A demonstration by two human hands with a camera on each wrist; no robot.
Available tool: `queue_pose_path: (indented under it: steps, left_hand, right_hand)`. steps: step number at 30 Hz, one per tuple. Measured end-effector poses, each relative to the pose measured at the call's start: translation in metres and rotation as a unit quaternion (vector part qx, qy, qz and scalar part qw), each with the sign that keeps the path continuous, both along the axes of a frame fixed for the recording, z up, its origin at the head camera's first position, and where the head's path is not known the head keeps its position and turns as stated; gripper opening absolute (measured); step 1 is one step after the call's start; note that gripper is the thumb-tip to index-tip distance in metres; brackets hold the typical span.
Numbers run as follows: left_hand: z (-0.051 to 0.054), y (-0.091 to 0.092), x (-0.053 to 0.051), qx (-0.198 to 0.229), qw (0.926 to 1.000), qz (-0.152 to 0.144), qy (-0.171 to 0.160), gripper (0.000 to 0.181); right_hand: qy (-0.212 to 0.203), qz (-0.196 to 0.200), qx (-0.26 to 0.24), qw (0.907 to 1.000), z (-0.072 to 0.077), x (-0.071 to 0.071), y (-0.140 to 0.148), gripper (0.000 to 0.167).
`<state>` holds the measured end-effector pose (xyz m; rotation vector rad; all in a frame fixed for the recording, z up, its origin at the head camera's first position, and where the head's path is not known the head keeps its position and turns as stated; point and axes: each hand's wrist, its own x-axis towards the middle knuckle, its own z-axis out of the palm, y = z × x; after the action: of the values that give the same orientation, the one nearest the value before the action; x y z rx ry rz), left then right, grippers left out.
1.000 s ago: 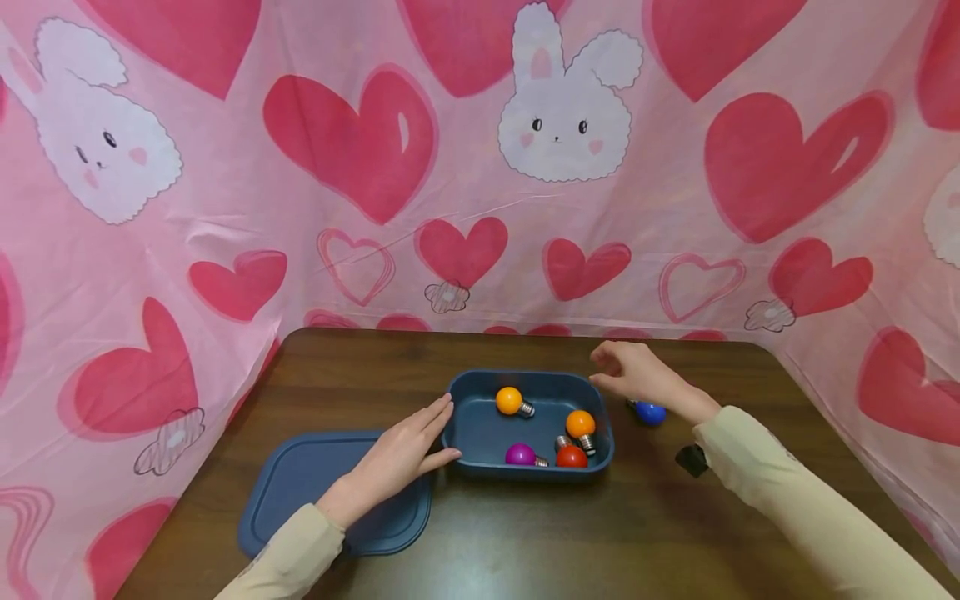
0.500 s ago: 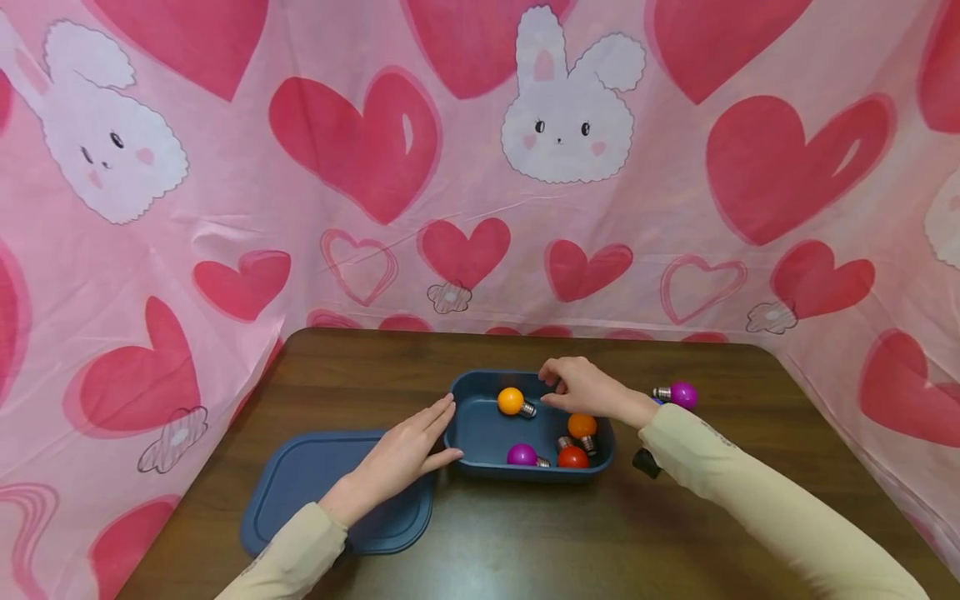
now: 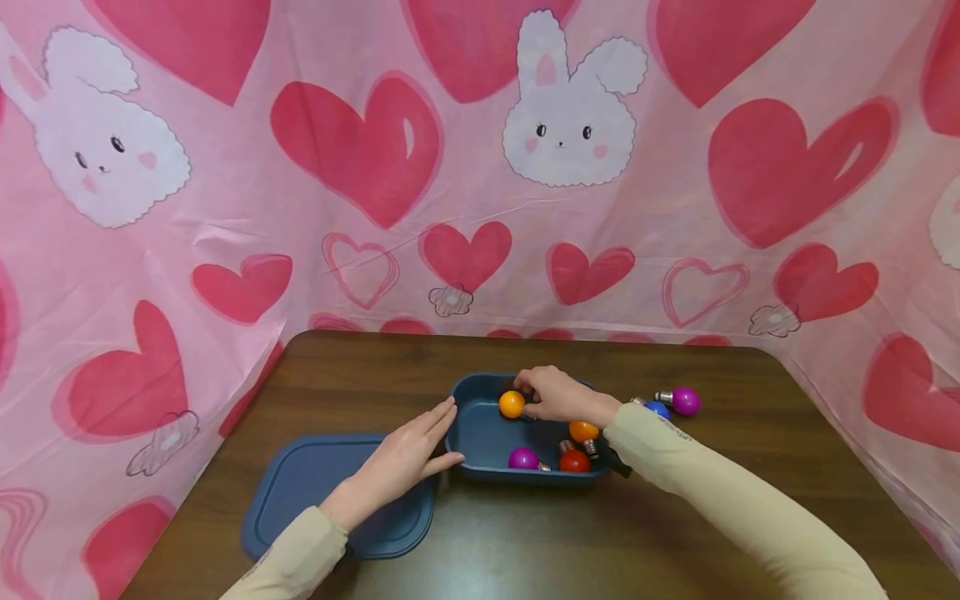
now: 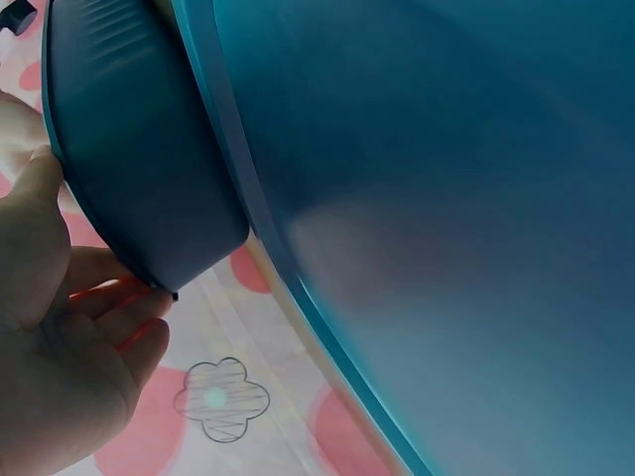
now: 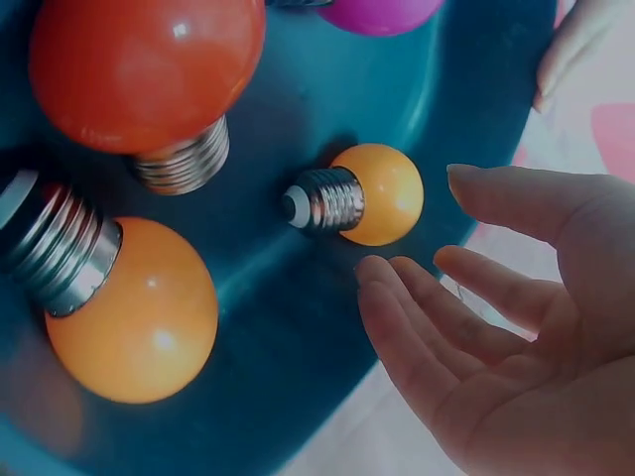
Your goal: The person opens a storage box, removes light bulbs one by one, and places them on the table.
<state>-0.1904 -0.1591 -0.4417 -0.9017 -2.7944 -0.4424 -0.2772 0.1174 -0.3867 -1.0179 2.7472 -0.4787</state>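
Note:
My left hand [image 3: 401, 454] rests with straight fingers against the left end of a dark blue box [image 3: 476, 437]. In the left wrist view, its thumb and fingers touch the box's rim. My right hand [image 3: 561, 396] is inside the box, close to an orange light bulb [image 3: 512, 404]. The right wrist view shows this orange bulb [image 5: 382, 195] lying just beyond parted fingertips, with a gap between. Also in the box lie a second orange bulb [image 3: 583, 431], a red bulb [image 3: 574, 462] and a purple bulb [image 3: 522, 458].
A flat blue lid [image 3: 315, 483] lies left of the box, partly under my left forearm. To the right, a blue bulb [image 3: 657, 409] and another purple bulb [image 3: 686, 401] lie on the brown table [image 3: 495, 542]. A pink heart-patterned cloth [image 3: 465, 192] hangs behind.
My right hand has moved left from beyond the box's right end to the orange bulb. The purple bulb on the table has come into sight. My left hand stays in place.

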Motion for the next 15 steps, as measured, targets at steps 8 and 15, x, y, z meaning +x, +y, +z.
queue_pose_path:
  steps: [8,15]
  left_hand:
    - [0.000,0.000,-0.001,-0.001,1.0000,0.002,-0.005,0.076]
    - [-0.001,0.000,-0.001,-0.005,1.0000,0.004,-0.006,0.076]
  right_hand:
    - [-0.007,0.004,0.025,0.9997,-0.006,-0.004,-0.008,0.037]
    - [-0.017,0.002,0.041,0.9990,-0.009,-0.004,-0.014,0.036]
